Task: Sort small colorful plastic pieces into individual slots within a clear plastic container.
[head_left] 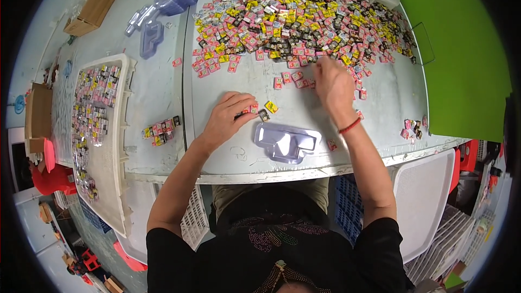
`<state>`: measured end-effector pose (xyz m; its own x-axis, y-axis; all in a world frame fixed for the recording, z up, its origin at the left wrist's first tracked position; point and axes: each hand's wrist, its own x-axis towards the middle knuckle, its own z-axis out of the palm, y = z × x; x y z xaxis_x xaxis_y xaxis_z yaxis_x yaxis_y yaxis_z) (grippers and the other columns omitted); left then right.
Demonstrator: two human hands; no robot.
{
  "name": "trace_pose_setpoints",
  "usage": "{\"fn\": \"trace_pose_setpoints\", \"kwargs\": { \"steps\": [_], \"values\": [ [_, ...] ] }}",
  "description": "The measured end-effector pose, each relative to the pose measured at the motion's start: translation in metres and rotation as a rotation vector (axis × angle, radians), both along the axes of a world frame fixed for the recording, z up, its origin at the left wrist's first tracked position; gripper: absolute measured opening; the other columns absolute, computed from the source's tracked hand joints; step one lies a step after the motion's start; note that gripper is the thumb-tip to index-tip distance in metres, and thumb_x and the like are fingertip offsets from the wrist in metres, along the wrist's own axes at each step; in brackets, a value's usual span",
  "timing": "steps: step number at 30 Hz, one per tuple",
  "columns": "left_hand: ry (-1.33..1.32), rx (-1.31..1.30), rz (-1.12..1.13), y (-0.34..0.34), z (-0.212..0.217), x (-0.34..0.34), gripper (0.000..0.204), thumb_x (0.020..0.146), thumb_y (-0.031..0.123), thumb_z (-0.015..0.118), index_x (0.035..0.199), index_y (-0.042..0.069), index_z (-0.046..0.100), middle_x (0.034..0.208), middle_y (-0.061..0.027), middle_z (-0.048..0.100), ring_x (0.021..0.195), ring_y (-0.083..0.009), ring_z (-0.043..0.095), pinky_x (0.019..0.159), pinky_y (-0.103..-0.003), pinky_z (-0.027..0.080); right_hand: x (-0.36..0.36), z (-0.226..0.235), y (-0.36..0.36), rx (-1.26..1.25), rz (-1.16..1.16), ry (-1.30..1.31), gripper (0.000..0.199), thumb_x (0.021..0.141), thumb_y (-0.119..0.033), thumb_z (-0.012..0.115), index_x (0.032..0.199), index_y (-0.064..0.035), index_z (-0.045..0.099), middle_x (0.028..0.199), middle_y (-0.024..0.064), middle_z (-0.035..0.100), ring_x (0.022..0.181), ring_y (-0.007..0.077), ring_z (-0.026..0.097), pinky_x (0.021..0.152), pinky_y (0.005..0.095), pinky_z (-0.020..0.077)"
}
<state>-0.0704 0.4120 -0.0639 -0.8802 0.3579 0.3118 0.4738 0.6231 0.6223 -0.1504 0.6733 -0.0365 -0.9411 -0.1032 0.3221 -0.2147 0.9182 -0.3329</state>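
Fingers of the right hand are curling into the packet pile ahead, while the left hand is pinching packets beside the clear tray.

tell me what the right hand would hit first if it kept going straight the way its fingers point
The right hand points away from the person, toward the big heap of small coloured packets. It would most likely meet the pink packets at the heap's near edge first, though its fingers look blurred.
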Motion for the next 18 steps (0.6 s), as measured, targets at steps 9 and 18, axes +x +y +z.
{"fn": "trace_pose_setpoints", "kwargs": {
  "steps": [9, 18],
  "values": [
    [0.206, -0.040, 0.023, 0.057, 0.021, -0.066, 0.020, 0.082, 0.009, 0.071, 0.101, 0.002, 0.068, 0.102, -0.0125, 0.069, 0.090, -0.0302, 0.065, 0.078, -0.037, 0.052, -0.028, -0.028, 0.022, 0.223, -0.051, 0.064, 0.016, 0.086, -0.020, 0.064, 0.086, -0.0043, 0.064, 0.086, 0.0151, 0.065, 0.078, 0.0304, 0.067, 0.067, 0.0408, 0.0530],
    [0.259, -0.244, 0.023, 0.156, -0.004, -0.173, 0.019, 0.082, 0.018, 0.069, 0.094, 0.004, 0.071, 0.087, -0.0152, 0.064, 0.085, -0.0342, 0.063, 0.074, -0.045, 0.052, -0.028, -0.028, 0.019, 0.199, -0.056, 0.072, 0.015, 0.082, -0.017, 0.066, 0.091, -0.0048, 0.062, 0.088, 0.0136, 0.065, 0.074, 0.0314, 0.066, 0.065, 0.0428, 0.0537]
  ]
}}
